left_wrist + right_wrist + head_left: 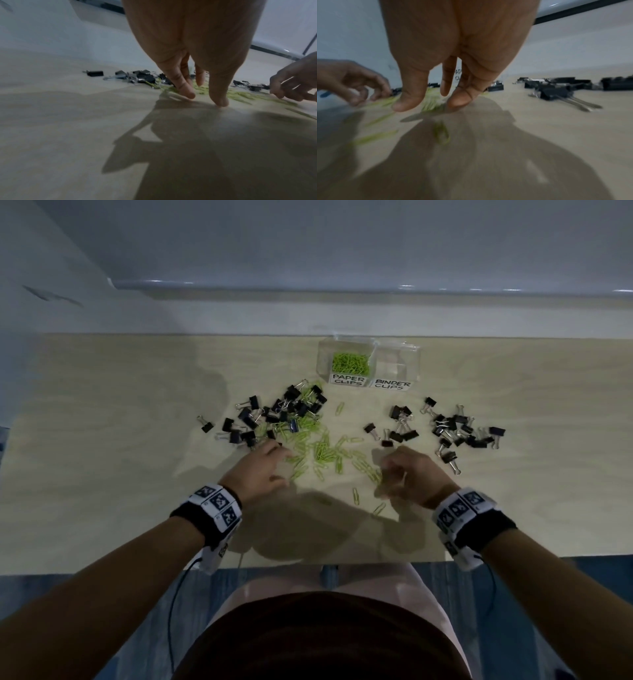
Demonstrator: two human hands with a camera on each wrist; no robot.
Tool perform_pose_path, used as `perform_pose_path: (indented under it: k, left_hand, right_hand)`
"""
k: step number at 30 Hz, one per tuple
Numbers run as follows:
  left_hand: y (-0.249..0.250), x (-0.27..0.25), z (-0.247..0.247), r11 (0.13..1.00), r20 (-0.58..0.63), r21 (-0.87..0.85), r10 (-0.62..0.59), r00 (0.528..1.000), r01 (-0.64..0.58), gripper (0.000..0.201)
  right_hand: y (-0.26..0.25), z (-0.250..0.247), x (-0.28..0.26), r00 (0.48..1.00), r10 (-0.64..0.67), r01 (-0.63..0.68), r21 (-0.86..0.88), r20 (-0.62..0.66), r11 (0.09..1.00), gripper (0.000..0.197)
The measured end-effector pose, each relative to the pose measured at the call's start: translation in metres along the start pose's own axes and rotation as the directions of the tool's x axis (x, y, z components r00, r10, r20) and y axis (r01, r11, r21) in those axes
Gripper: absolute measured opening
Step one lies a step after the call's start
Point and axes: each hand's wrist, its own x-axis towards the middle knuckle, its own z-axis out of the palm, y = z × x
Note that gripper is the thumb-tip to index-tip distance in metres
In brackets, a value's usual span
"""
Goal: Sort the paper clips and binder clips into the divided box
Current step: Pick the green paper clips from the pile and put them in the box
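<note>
Fingers point(186, 92) of left hand point(263, 465) loosely curled, tips down among green paper clips point(322, 450) on table point(102, 474), gripping nothing visible. Right hand point(406, 474) likewise at the spread's right edge; whether pinching a clip, cannot tell. Binder clips point(291, 409) heaped left, more point(459, 429) right. Beyond, box point(368, 364): paper clips in left compartment.

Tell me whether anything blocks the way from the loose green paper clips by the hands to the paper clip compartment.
Nothing visible does. The paper clips lie on the table with bare tabletop up to the box; the binder clips sit left of that path.
</note>
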Motion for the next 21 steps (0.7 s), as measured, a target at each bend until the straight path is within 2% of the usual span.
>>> perform_pose_path:
  k: [2, 6, 9, 11, 13, 15, 18, 21]
  left_hand:
    - [0.006, 0.006, 0.008, 0.999, -0.01, -0.027, -0.022, 1.0, 0.022, 0.051]
    - [0.024, 0.023, 0.017, 0.992, -0.116, -0.118, -0.057, 0.992, 0.043, 0.038]
    - [0.036, 0.032, 0.018, 0.996, -0.149, -0.087, -0.015, 0.989, 0.003, 0.036]
    - [0.04, 0.031, 0.019, 0.997, -0.117, -0.005, 0.071, 0.991, -0.072, 0.04]
    - [0.04, 0.028, 0.025, 0.98, -0.025, 0.103, 0.176, 0.984, -0.173, 0.046]
    - [0.037, 0.026, 0.031, 0.961, 0.066, 0.157, 0.218, 0.974, -0.226, 0.044]
    - [0.037, 0.029, 0.035, 0.979, 0.028, 0.115, 0.168, 0.985, -0.17, 0.035]
    - [0.042, 0.038, 0.031, 0.995, -0.151, 0.085, 0.057, 0.987, -0.044, 0.03]
  right_hand:
    - [0.006, 0.013, -0.004, 1.0, -0.011, 0.011, -0.007, 0.001, 1.0, 0.054]
    - [-0.016, 0.03, 0.021, 0.984, -0.15, 0.153, 0.029, -0.099, 0.988, 0.04]
    - [-0.036, 0.029, 0.043, 0.984, -0.136, 0.14, 0.025, -0.116, 0.99, 0.028]
    - [-0.037, 0.02, 0.047, 0.981, -0.131, 0.136, 0.024, -0.141, 0.99, 0.023]
    - [-0.026, 0.008, 0.039, 0.98, -0.134, 0.139, 0.02, -0.145, 0.99, 0.018]
    - [-0.008, -0.007, 0.021, 0.997, -0.067, 0.068, 0.024, -0.042, 0.997, 0.017]
    - [0.017, -0.02, -0.005, 0.993, 0.064, -0.059, -0.05, 0.103, 0.997, 0.024]
    - [0.019, -0.014, -0.01, 0.994, 0.07, -0.059, -0.129, 0.084, 0.99, 0.029]
